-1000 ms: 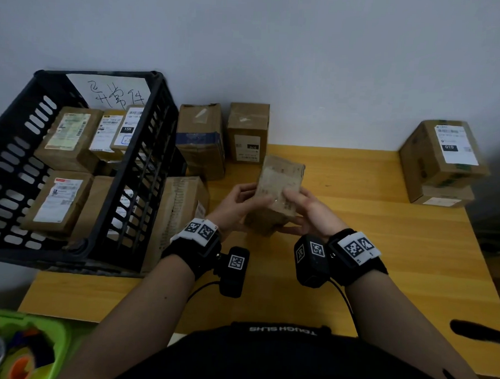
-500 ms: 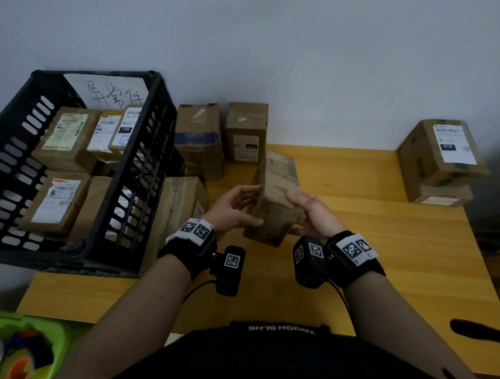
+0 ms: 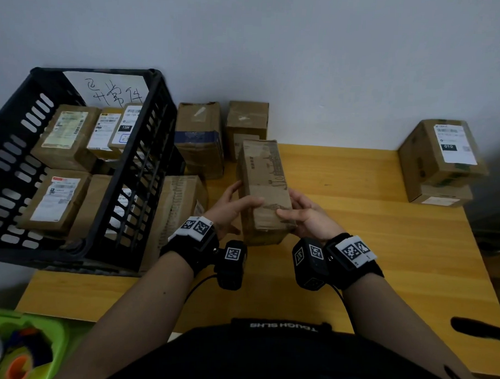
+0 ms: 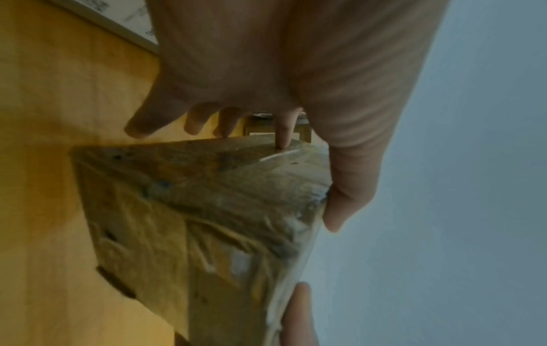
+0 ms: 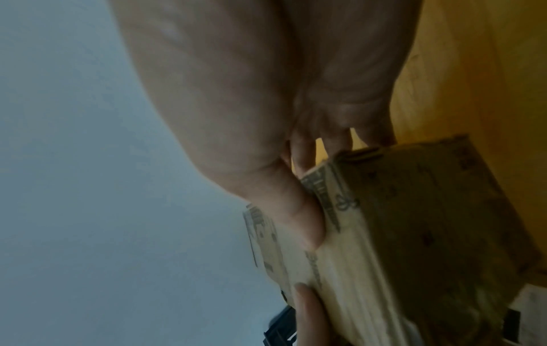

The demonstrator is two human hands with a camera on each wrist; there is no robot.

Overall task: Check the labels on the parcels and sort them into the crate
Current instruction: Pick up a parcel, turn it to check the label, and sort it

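Observation:
A long brown cardboard parcel (image 3: pixel 261 187) is held above the yellow table (image 3: pixel 383 252), tilted away from me, with a printed face up and no white label showing. My left hand (image 3: pixel 233 205) grips its left side, thumb across the top. My right hand (image 3: pixel 302 214) grips the right side, thumb on top too. In the left wrist view the left hand (image 4: pixel 281 93) clamps the parcel (image 4: pixel 207 210). In the right wrist view the right hand (image 5: pixel 251 117) holds the parcel (image 5: pixel 414 234). The black crate (image 3: pixel 134 184) at left holds several labelled parcels.
Two brown boxes (image 3: pixel 199 138) (image 3: pixel 247 120) stand against the wall behind the held parcel. Another box (image 3: pixel 179 203) leans beside the crate. Two stacked boxes (image 3: pixel 442 152) sit at the table's far right. A green bin (image 3: pixel 21 345) is at the lower left.
The parcel has been turned in my hands, from standing with one face toward me to lying lengthwise with another face up. Both hands shifted their hold on it.

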